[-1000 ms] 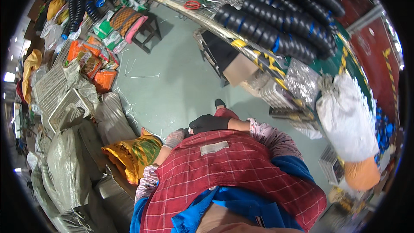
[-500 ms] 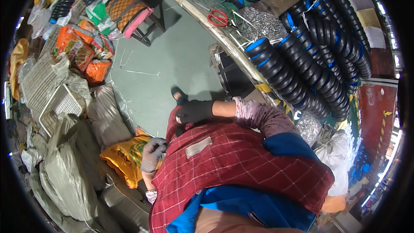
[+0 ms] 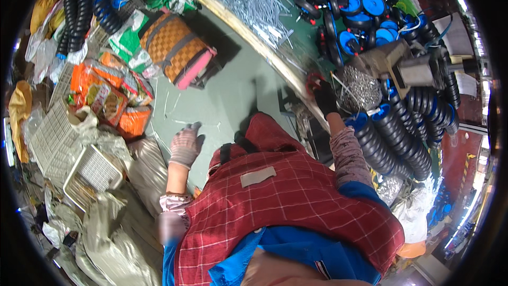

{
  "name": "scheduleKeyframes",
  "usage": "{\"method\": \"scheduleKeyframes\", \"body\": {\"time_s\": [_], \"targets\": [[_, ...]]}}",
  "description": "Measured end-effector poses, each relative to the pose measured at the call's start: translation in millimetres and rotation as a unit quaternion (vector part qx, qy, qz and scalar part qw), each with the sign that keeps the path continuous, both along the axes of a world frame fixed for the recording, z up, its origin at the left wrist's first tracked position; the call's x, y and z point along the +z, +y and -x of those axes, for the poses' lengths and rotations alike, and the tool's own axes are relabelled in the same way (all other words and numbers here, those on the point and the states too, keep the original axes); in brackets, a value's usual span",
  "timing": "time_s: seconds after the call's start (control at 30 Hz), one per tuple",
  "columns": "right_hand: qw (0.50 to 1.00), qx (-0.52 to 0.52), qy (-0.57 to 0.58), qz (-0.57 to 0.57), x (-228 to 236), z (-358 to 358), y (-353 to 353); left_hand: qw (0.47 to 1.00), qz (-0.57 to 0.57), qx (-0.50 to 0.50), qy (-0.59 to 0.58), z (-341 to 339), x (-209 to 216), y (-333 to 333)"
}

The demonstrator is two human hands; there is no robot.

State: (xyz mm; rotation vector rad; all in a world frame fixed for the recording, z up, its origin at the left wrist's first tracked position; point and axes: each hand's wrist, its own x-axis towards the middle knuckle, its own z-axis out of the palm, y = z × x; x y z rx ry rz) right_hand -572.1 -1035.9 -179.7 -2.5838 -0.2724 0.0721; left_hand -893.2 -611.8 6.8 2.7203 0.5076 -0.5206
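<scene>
My right hand [image 3: 324, 98], in a black glove, reaches over the pale edge of the worktable [image 3: 248, 25]. Its fingers are at the red handles of a pair of scissors [image 3: 314, 80] and seem closed on them; both are slightly blurred, and the blades do not show. Just right of that hand lies a heap of small shiny metal parts [image 3: 360, 91]. My left hand [image 3: 185, 146], in a grey striped glove, hangs over the green floor with nothing in it, its fingers stretched out and the thumb apart.
Long metal pins [image 3: 254, 5] and blue-and-black wheels [image 3: 352, 5] cover the far table, near a metal machine [image 3: 418, 69]. Stacked black rings [image 3: 397, 137] lie at right. A stool with a checked cushion [image 3: 177, 47] stands ahead; orange packages [image 3: 108, 95] and a white basket [image 3: 92, 175] are at left.
My right hand has gone from my waist out to the scissors at the table edge. My left hand has moved forward and its fingers have straightened. More of the table is in view.
</scene>
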Motion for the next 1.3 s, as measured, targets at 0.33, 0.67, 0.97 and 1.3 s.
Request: {"method": "scheduleKeyframes", "body": {"time_s": [0.33,0.67,0.97,1.3], "targets": [[0.977,0.098,0.022,0.186,-12.7,-47.4,24.0,0.997,0.012,-0.064,0.047,-195.2,-26.3,115.0],[0.949,0.005,0.183,0.258,-2.4,-54.7,39.9,0.991,0.062,-0.099,0.072,-349.2,-27.0,203.4],[0.94,-0.311,0.09,0.104,-9.8,-32.5,100.0,0.929,0.134,-0.345,0.031,-567.9,-2.1,269.3],[0.975,-0.188,-0.093,0.076,192.0,-173.5,406.7,0.74,0.471,-0.358,0.319,-717.8,86.3,367.1]]}}
